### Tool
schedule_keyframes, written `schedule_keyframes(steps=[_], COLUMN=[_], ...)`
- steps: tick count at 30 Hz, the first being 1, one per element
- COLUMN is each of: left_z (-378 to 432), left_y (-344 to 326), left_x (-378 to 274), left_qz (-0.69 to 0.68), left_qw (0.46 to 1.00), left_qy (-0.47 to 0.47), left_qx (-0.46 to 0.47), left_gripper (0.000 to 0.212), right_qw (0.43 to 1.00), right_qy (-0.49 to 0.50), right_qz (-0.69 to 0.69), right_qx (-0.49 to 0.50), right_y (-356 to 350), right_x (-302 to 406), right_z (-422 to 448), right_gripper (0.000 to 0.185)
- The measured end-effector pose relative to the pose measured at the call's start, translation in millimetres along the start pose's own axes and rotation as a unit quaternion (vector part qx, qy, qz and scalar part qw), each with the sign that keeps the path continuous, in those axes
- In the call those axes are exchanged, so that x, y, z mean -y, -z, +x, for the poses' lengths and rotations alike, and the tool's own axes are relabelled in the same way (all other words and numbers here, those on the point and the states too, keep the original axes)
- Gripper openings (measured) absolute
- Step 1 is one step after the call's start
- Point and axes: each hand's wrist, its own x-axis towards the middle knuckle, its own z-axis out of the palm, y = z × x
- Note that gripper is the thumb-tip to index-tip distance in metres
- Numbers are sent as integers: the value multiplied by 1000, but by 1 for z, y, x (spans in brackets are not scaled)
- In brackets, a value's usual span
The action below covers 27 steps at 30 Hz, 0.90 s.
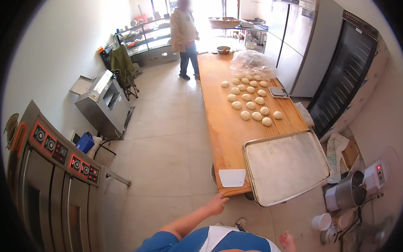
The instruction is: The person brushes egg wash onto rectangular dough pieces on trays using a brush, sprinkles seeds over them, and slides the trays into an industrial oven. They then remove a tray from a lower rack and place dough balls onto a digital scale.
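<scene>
My left hand point(217, 204) is at the near left corner of the wooden worktable point(218, 133), fingers apart and nothing in them. Its fingertips are by the table edge; whether they touch it I cannot tell. A white dough scraper point(232, 178) lies flat just beyond that hand. My right hand point(286, 240) hangs low at my side over the floor, loosely curled and holding nothing visible. Before me a bare metal baking tray point(286, 165) sits askew, overhanging the table's near and right edges. Several round dough balls point(246, 97) are spread farther up the tabletop.
Beyond the dough lie clear plastic sheeting point(253, 64) and a bowl point(223, 49); a kitchen scale point(279, 92) is at the right edge. A person point(184, 35) stands at the far left. Deck ovens point(53, 187) flank me left, a dough mixer point(350, 191) right.
</scene>
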Motion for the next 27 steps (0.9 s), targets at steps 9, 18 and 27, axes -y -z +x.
schedule_keyframes(steps=[9, 18, 27], left_z=[24, 34, 7], left_y=[-22, -26, -39], left_x=[-8, -17, -55], left_qz=[74, 105, 57], left_qw=[991, 971, 934], left_qy=[72, 205, 353], left_qx=[80, 68, -30], left_gripper=[47, 57, 53], right_qw=[997, 997, 998], right_qy=[-17, -39, 25], right_qz=[-12, 26, 56], right_qx=[-67, -60, -1], right_y=[86, 120, 163], right_x=[-71, -75, 31], right_z=[-36, -13, 30], right_gripper=[29, 24, 12])
